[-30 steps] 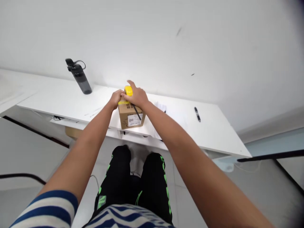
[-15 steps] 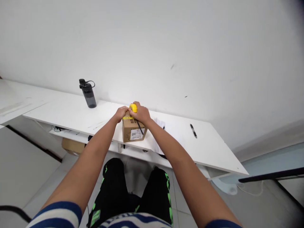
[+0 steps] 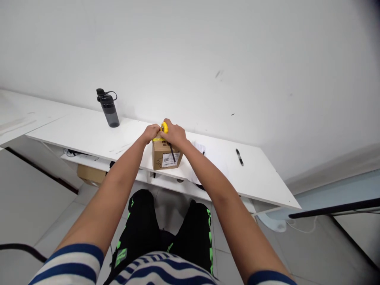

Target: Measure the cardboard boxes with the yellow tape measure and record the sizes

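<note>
A brown cardboard box (image 3: 158,158) with a white label (image 3: 170,160) stands at the front edge of the white desk. My right hand (image 3: 175,134) is wrapped round a yellow tape measure (image 3: 164,127) above the back of the box. Its black wrist strap (image 3: 172,153) hangs down over the box's top and label. A yellow strip of the tape (image 3: 158,139) lies across the box top. My left hand (image 3: 151,132) is closed, its fingertips pinched at the tape measure's left side; the exact spot they grip is hidden.
A dark water bottle (image 3: 110,113) stands at the back left of the desk (image 3: 252,178). Paper sheets (image 3: 213,162) with a pen lie partly behind my right forearm, and a black marker (image 3: 239,157) lies farther right. Another carton (image 3: 90,174) sits below the desk, left.
The tape measure has turned slightly in my right hand, and its strap hangs a little farther left. The whole view has shifted slightly; the box stays in place on the desk.
</note>
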`<state>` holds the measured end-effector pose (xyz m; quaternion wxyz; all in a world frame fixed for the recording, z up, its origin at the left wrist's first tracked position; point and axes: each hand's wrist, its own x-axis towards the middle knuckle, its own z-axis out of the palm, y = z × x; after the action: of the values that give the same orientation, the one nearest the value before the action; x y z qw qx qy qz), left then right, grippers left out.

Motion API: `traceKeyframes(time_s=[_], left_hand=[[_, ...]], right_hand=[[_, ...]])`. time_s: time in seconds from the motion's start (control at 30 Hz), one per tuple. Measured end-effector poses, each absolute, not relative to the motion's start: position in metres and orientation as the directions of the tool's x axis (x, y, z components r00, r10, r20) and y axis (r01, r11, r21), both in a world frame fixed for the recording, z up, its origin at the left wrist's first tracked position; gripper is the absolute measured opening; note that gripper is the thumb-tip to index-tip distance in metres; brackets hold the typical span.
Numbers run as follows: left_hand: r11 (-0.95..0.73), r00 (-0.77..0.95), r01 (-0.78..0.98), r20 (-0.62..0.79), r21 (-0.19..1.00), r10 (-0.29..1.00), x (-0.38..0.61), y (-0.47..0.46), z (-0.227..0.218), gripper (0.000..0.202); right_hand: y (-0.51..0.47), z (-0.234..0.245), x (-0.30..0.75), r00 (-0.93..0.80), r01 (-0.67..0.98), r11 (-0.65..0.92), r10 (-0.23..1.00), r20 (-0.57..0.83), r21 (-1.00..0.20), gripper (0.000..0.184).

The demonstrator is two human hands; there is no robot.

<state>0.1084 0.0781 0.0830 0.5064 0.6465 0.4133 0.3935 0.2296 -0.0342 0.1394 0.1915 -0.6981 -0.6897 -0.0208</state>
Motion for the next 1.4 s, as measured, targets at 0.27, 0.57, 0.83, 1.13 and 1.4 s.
traceKeyframes(time_s=[0.27,0.57,0.83,1.13,1.4], left_hand=[[-0.252,0.345,0.261,0.154,0.932,0.926,0.112,0.079,0.089,0.011],[-0.329,0.366,0.310,0.208,0.892,0.907,0.112,0.082,0.085,0.016],[-0.351,0.369,0.344,0.219,0.871,0.903,0.110,0.082,0.085,0.017],[-0.401,0.378,0.436,0.240,0.806,0.894,0.108,0.085,0.083,0.014],[-0.404,0.386,0.563,0.203,0.721,0.900,0.101,0.084,0.084,0.021]], right_hand=[[-0.098,0.165,0.228,0.011,0.986,0.013,0.989,0.145,-0.166,0.052],[-0.179,0.138,0.207,0.149,0.982,-0.128,0.978,0.148,-0.141,0.059],[-0.131,0.153,0.217,0.080,0.977,-0.040,0.979,0.185,-0.210,0.053],[-0.040,0.134,0.234,0.123,0.900,-0.004,0.962,0.245,-0.435,0.056],[-0.040,0.136,0.270,0.363,0.447,-0.010,0.916,0.172,-0.894,0.062]])
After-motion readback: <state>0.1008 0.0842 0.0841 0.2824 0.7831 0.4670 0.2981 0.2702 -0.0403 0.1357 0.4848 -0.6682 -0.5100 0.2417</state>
